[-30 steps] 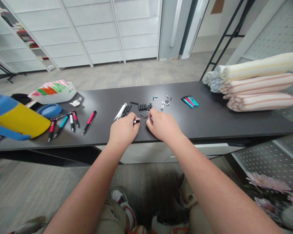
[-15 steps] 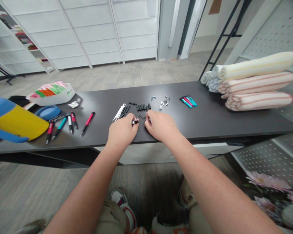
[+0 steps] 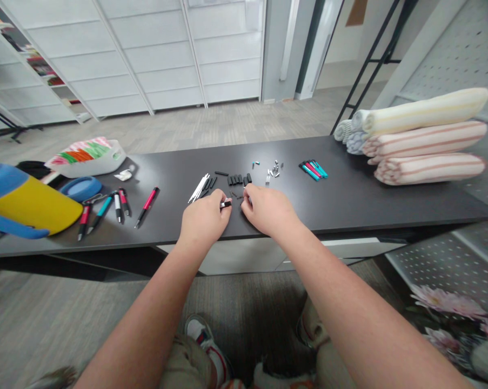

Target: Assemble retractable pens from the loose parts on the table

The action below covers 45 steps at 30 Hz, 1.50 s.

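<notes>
My left hand point(image 3: 205, 219) rests on the dark table point(image 3: 349, 200) with its fingers curled round a black-and-white pen piece point(image 3: 226, 204) that sticks out toward the right. My right hand point(image 3: 266, 208) lies close beside it, fingers pinched at small black parts point(image 3: 239, 179); what it grips is hidden. Just beyond the hands lie white pen refills point(image 3: 199, 187), short black barrels and tiny metal springs point(image 3: 274, 168).
Finished pens point(image 3: 118, 202) lie at the left near a blue lid point(image 3: 80, 187), a white bin point(image 3: 87, 156) and a yellow-blue object point(image 3: 22, 202). More coloured pens point(image 3: 313, 169) lie at the right. Rolled striped towels point(image 3: 426, 140) are stacked far right. Flowers point(image 3: 450, 313) sit below.
Both hands stay almost still over the small parts; the view has shifted slightly. The left hand keeps its hold on the pen piece.
</notes>
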{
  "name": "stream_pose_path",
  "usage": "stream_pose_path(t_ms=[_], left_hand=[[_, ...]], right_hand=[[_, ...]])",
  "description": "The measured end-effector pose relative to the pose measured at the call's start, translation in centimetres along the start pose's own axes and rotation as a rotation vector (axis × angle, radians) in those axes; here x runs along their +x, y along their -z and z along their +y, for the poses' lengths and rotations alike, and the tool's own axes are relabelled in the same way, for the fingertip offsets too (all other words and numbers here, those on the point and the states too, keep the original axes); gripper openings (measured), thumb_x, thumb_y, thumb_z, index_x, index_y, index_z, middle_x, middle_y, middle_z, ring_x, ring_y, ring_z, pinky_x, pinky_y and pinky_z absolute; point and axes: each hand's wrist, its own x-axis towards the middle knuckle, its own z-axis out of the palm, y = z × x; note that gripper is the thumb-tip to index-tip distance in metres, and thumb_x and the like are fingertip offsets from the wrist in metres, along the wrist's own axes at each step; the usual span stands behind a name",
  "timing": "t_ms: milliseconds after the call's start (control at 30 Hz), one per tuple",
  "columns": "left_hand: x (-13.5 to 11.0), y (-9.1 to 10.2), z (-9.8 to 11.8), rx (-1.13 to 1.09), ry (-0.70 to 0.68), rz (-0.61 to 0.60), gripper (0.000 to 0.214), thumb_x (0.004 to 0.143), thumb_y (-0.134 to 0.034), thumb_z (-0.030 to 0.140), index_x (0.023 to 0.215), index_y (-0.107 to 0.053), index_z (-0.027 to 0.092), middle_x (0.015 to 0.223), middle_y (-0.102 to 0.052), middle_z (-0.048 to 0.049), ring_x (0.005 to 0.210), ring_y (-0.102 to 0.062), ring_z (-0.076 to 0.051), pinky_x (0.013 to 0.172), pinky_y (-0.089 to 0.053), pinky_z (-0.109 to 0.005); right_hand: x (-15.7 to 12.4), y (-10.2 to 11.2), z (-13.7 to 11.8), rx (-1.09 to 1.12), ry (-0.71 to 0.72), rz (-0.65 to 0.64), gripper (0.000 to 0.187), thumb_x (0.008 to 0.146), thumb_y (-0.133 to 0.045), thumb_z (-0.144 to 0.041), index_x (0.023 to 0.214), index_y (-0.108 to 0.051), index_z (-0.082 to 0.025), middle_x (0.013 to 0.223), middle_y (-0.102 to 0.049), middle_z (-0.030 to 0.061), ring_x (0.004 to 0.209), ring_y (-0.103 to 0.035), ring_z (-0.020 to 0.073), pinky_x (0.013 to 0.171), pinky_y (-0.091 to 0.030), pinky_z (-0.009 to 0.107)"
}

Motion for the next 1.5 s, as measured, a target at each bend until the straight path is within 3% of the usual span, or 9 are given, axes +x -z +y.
stream_pose_path(t_ms=[200, 533, 900, 1500], left_hand=[[0.06, 0.39, 0.32, -0.001, 0.035, -0.046, 0.029, 0.105, -0.047, 0.044, 0.112, -0.068, 0.025, 0.095, -0.079, -0.0085, 0.091, -0.076, -0.028, 0.077, -0.051, -0.034], [0.00, -0.01, 0.04, 0.005, 0.010, -0.006, 0.027, 0.104, -0.047, 0.042, 0.110, -0.068, 0.026, 0.091, -0.078, -0.0074, 0.087, -0.075, -0.029, 0.073, -0.051, -0.034], [0.02, 0.09, 0.03, -0.012, -0.023, -0.010, 0.021, 0.098, -0.050, 0.030, 0.110, -0.067, 0.028, 0.091, -0.078, -0.0058, 0.086, -0.075, -0.029, 0.073, -0.050, -0.035], [-0.02, 0.25, 0.18, -0.004, -0.014, -0.019, 0.021, 0.098, -0.052, 0.030, 0.112, -0.068, 0.027, 0.093, -0.078, -0.0059, 0.088, -0.075, -0.028, 0.075, -0.051, -0.034]], right_hand=[[-0.08, 0.02, -0.03, 0.000, -0.004, -0.005, 0.018, 0.102, -0.050, -0.026, 0.109, -0.066, -0.020, 0.101, -0.079, 0.0100, 0.086, -0.073, 0.0249, 0.070, -0.044, 0.033], [-0.08, -0.05, 0.03, -0.005, 0.009, 0.025, 0.015, 0.101, -0.051, -0.025, 0.104, -0.065, -0.020, 0.098, -0.079, 0.0086, 0.083, -0.073, 0.0244, 0.065, -0.040, 0.033], [-0.07, -0.10, 0.03, -0.013, 0.010, 0.032, 0.014, 0.101, -0.051, -0.025, 0.104, -0.064, -0.020, 0.098, -0.079, 0.0089, 0.082, -0.073, 0.0247, 0.064, -0.039, 0.033], [-0.08, 0.15, -0.15, -0.026, -0.017, -0.027, 0.023, 0.102, -0.044, -0.025, 0.110, -0.064, -0.017, 0.104, -0.078, 0.0123, 0.091, -0.074, 0.0273, 0.074, -0.046, 0.034]])
